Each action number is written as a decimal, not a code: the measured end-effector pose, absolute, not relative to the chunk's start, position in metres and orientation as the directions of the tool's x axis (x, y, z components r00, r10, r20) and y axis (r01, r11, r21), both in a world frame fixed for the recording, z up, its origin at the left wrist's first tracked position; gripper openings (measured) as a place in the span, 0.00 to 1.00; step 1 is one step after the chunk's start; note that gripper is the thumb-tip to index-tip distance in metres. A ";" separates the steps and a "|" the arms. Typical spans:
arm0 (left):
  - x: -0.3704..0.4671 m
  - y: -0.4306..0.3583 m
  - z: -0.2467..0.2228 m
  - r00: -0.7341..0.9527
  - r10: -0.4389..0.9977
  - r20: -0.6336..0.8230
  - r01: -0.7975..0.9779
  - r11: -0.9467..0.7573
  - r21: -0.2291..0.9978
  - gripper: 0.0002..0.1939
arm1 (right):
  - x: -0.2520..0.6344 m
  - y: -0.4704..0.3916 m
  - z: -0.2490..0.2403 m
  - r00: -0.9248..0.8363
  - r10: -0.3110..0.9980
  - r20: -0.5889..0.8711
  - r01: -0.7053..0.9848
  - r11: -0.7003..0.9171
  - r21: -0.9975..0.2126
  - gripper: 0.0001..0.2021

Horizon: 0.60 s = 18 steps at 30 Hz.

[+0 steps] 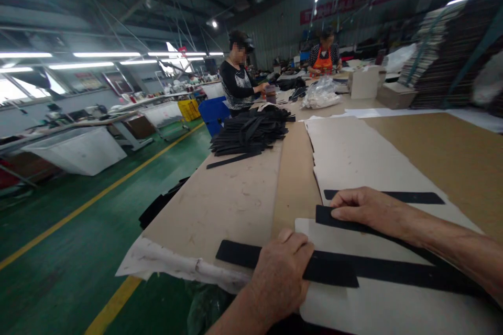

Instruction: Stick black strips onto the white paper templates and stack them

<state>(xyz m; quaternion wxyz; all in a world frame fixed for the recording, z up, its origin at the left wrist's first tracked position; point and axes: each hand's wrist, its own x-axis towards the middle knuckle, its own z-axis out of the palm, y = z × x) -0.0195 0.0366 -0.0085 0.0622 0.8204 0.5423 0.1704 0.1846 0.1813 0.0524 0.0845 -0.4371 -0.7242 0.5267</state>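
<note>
At the table's near edge my left hand (281,272) is closed over a black strip (332,269), which sticks out on both sides of it and overlaps another long black strip (401,271). Farther right, my right hand (356,207) pinches the left end of a black strip (324,215); my forearm covers part of that strip. Just beyond it, one more black strip (412,197) lies across the pale sheets (361,152). A large pile of black strips (251,131) rests on the table's left side, with a single strip (233,160) in front.
Brown board (444,152) covers the table's right part. Behind are a clear plastic bag (322,92), a cardboard box (365,82) and tall stacks (444,52). Two people stand at the far tables. A blue bin (214,115) is beyond the pile.
</note>
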 end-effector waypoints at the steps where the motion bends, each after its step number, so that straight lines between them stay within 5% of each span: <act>1: -0.020 0.037 -0.011 0.356 0.907 0.225 0.865 -0.411 0.289 0.18 | 0.178 0.182 0.047 -0.623 0.708 -0.333 0.563 0.111 -0.819 0.12; 6: -0.022 0.036 -0.021 0.380 0.865 0.327 0.846 -0.468 0.255 0.19 | 0.153 0.182 0.027 -0.709 0.652 -0.269 0.590 0.341 -0.732 0.08; 18: -0.022 0.034 -0.027 0.372 0.829 0.417 0.847 -0.487 0.212 0.12 | 0.139 0.177 0.018 -0.770 0.600 -0.217 0.580 0.518 -0.629 0.11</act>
